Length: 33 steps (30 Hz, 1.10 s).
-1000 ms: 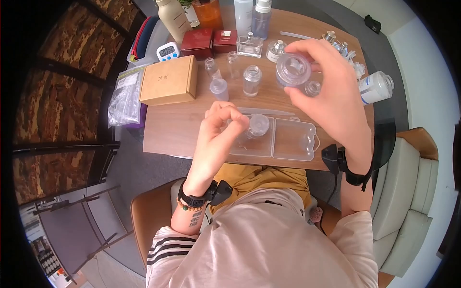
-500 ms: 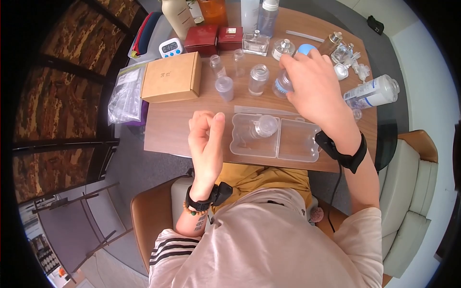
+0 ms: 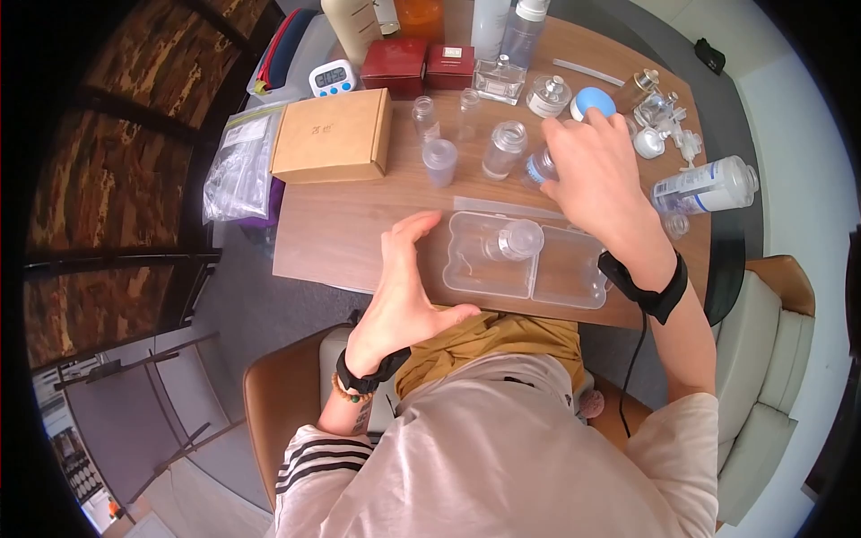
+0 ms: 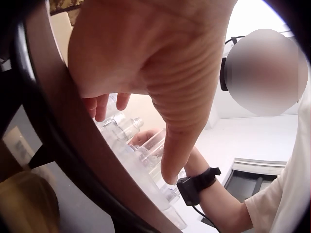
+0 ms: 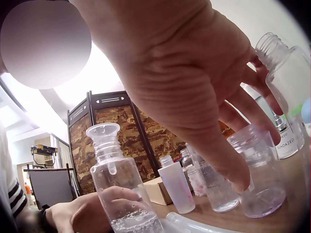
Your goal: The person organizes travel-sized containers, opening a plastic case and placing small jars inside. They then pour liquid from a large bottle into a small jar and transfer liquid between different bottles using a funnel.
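Observation:
My left hand (image 3: 401, 291) is held in front of the table, thumb and fingers spread, holding nothing. To its right, a clear bottle (image 5: 121, 187) with a small funnel (image 5: 103, 131) in its neck stands over the opened clear plastic case (image 3: 475, 282). Some liquid shows in its bottom. Farther back, my right hand (image 3: 596, 166) has its thumb and fingers round a clear wide-mouthed jar (image 5: 265, 199) on the table. The thumb overlaps the jar's near side in the right wrist view, with fingers at its far rim. A clear open bottle (image 3: 504, 151) stands just left of that jar.
Several small bottles, including a frosted one (image 3: 439, 163), stand left of centre. A cardboard box (image 3: 332, 136) and a timer (image 3: 333, 79) sit farther left. Perfume bottles (image 3: 548, 95) and red boxes (image 3: 395, 67) line the back. A labelled bottle (image 3: 704, 185) lies at the right.
My right hand has brought the clear jar down from mid-air onto the table, turning palm down. The left hand has drawn back from the funnel bottle and gone from curled fingers to spread ones.

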Each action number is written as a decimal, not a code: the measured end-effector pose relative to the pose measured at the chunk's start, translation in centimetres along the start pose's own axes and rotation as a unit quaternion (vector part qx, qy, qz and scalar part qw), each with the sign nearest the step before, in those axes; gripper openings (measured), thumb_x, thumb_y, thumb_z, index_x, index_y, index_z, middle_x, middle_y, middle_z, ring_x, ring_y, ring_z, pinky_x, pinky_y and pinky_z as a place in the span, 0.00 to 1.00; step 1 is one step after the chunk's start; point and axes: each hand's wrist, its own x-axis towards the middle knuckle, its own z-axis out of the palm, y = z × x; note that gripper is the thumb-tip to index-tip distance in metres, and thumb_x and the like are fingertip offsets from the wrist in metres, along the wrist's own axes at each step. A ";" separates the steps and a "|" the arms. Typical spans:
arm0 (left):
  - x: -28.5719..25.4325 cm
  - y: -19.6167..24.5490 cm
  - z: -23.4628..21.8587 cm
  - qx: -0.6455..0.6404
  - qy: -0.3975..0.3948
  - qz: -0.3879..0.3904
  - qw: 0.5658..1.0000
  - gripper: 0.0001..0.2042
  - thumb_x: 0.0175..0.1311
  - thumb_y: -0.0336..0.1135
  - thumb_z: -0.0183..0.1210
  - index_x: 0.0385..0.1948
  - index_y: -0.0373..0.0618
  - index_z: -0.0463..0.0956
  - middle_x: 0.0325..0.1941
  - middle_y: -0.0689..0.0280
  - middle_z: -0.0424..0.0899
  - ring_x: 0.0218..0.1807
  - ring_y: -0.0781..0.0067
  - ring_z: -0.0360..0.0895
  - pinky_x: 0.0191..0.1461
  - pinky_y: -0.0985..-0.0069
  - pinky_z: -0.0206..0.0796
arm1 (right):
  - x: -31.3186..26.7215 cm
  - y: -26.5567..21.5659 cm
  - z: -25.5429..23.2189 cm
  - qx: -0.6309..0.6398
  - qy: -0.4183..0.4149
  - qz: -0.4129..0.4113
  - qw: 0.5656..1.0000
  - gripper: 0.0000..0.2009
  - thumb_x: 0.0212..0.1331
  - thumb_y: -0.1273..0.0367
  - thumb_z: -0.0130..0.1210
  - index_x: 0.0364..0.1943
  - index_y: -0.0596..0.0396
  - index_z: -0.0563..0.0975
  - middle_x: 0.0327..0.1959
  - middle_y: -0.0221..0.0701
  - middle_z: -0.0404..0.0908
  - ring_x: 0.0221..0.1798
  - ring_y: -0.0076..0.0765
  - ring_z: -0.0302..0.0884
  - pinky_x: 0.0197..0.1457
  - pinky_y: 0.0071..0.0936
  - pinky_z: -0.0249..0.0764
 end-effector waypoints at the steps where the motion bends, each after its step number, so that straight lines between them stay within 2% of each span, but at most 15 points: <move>1: 0.2 0.0 -0.1 0.000 0.002 0.000 1.000 0.59 0.37 0.38 0.88 0.76 0.44 0.58 0.74 0.55 0.66 0.71 0.55 0.68 0.73 0.57 0.64 | 0.1 0.0 0.0 -0.001 -0.003 0.003 1.000 0.11 0.44 0.73 0.72 0.33 0.56 0.83 0.32 0.40 0.88 0.46 0.50 0.82 0.50 0.43 0.67; 5: 0.8 -0.3 -0.1 0.006 -0.022 0.014 1.000 0.60 0.37 0.35 0.88 0.77 0.43 0.57 0.76 0.54 0.64 0.71 0.52 0.68 0.75 0.56 0.64 | 0.2 0.0 0.1 -0.002 -0.001 0.000 1.000 0.11 0.45 0.73 0.73 0.34 0.56 0.83 0.30 0.39 0.88 0.45 0.50 0.83 0.51 0.43 0.68; 7: 0.9 -0.4 0.1 -0.001 -0.024 0.017 1.000 0.60 0.37 0.34 0.88 0.77 0.43 0.56 0.76 0.54 0.64 0.71 0.51 0.68 0.76 0.56 0.64 | 0.1 0.0 0.0 0.005 -0.021 0.003 1.000 0.14 0.45 0.74 0.72 0.38 0.57 0.82 0.38 0.40 0.88 0.48 0.50 0.82 0.53 0.44 0.69; 8: 1.0 -0.4 0.0 -0.002 -0.026 0.021 0.999 0.60 0.37 0.34 0.88 0.76 0.43 0.56 0.75 0.54 0.65 0.70 0.51 0.68 0.76 0.56 0.64 | -0.1 0.1 -0.4 0.006 -0.023 0.002 1.000 0.14 0.45 0.74 0.72 0.38 0.57 0.82 0.38 0.40 0.88 0.48 0.50 0.82 0.53 0.44 0.69; 10: 1.1 -0.4 0.0 -0.004 -0.024 0.023 0.999 0.60 0.37 0.33 0.87 0.76 0.43 0.56 0.75 0.54 0.65 0.70 0.50 0.68 0.77 0.57 0.64 | -1.2 0.2 -1.9 0.052 0.053 -0.032 0.997 0.20 0.46 0.77 0.71 0.47 0.59 0.81 0.48 0.43 0.86 0.52 0.51 0.80 0.58 0.47 0.70; 11: 1.2 -0.3 -0.1 -0.008 -0.030 0.022 0.999 0.59 0.37 0.33 0.87 0.76 0.42 0.57 0.75 0.53 0.66 0.69 0.49 0.68 0.76 0.56 0.64 | -1.8 0.2 -3.2 0.051 0.051 -0.035 0.997 0.20 0.46 0.77 0.71 0.47 0.59 0.81 0.48 0.43 0.86 0.52 0.51 0.80 0.58 0.47 0.70; 13: 1.3 -0.3 0.0 -0.016 -0.029 0.020 0.999 0.59 0.37 0.32 0.87 0.76 0.42 0.57 0.74 0.53 0.67 0.68 0.48 0.69 0.76 0.56 0.64 | -3.6 -0.2 -5.8 0.117 0.095 0.014 0.989 0.33 0.41 0.76 0.75 0.58 0.54 0.78 0.54 0.37 0.84 0.53 0.46 0.79 0.57 0.40 0.71; 14: 1.4 -0.3 -0.1 -0.015 -0.035 0.018 0.999 0.58 0.37 0.32 0.87 0.76 0.41 0.57 0.74 0.53 0.67 0.68 0.48 0.69 0.76 0.56 0.64 | -4.9 -1.1 -6.6 0.114 0.096 0.006 0.989 0.33 0.41 0.76 0.75 0.58 0.54 0.78 0.54 0.37 0.84 0.53 0.46 0.79 0.57 0.40 0.71; 16: 1.9 -0.4 -0.1 -0.006 -0.025 0.016 1.000 0.57 0.37 0.31 0.86 0.75 0.41 0.58 0.73 0.52 0.68 0.68 0.48 0.69 0.75 0.56 0.65 | -7.1 -2.9 -7.9 0.325 0.029 0.109 0.939 0.32 0.46 0.80 0.70 0.61 0.56 0.77 0.54 0.39 0.82 0.55 0.47 0.78 0.58 0.43 0.74; 17: 2.1 -0.5 0.0 -0.013 -0.028 0.019 0.999 0.57 0.37 0.31 0.86 0.75 0.41 0.59 0.71 0.52 0.69 0.67 0.48 0.69 0.75 0.56 0.65 | -7.4 -3.6 -7.6 0.329 0.034 0.096 0.939 0.32 0.46 0.80 0.70 0.61 0.56 0.77 0.54 0.39 0.82 0.55 0.47 0.78 0.58 0.43 0.74; 19: 1.6 -0.4 -0.3 -0.022 -0.038 0.010 0.999 0.56 0.37 0.30 0.86 0.75 0.41 0.60 0.70 0.52 0.69 0.66 0.49 0.69 0.74 0.56 0.65 | -8.9 -5.2 -5.9 0.403 0.028 0.178 0.897 0.37 0.44 0.77 0.74 0.65 0.53 0.75 0.56 0.35 0.82 0.55 0.41 0.78 0.55 0.38 0.74; 20: 1.8 -0.2 -0.5 -0.019 -0.039 0.017 0.999 0.56 0.37 0.30 0.85 0.75 0.41 0.60 0.69 0.52 0.70 0.66 0.49 0.69 0.74 0.55 0.65 | -9.2 -5.5 -4.7 0.407 0.016 0.201 0.891 0.41 0.41 0.74 0.79 0.67 0.51 0.74 0.59 0.34 0.83 0.55 0.37 0.77 0.54 0.35 0.73; 25: 2.2 -0.4 0.0 -0.013 -0.048 0.025 0.998 0.56 0.37 0.28 0.84 0.75 0.42 0.60 0.69 0.53 0.70 0.65 0.48 0.70 0.72 0.55 0.67 | -9.3 -5.7 -0.5 0.448 0.042 0.188 0.873 0.42 0.42 0.71 0.80 0.67 0.49 0.75 0.60 0.31 0.84 0.54 0.36 0.78 0.51 0.34 0.73; 31: 2.6 -0.3 -0.4 -0.027 -0.083 0.011 0.996 0.56 0.37 0.26 0.83 0.76 0.45 0.60 0.72 0.55 0.70 0.66 0.47 0.70 0.73 0.57 0.68 | -8.5 -6.4 0.8 0.447 0.019 0.201 0.872 0.37 0.43 0.71 0.80 0.65 0.47 0.78 0.55 0.27 0.88 0.55 0.35 0.80 0.53 0.36 0.74; 33: 2.7 -0.2 -0.5 -0.030 -0.090 0.006 0.995 0.56 0.37 0.26 0.83 0.76 0.46 0.61 0.71 0.55 0.70 0.66 0.47 0.70 0.72 0.57 0.68 | -8.3 -6.6 1.1 0.452 0.039 0.202 0.868 0.32 0.44 0.71 0.80 0.60 0.49 0.82 0.51 0.28 0.89 0.54 0.34 0.81 0.53 0.35 0.76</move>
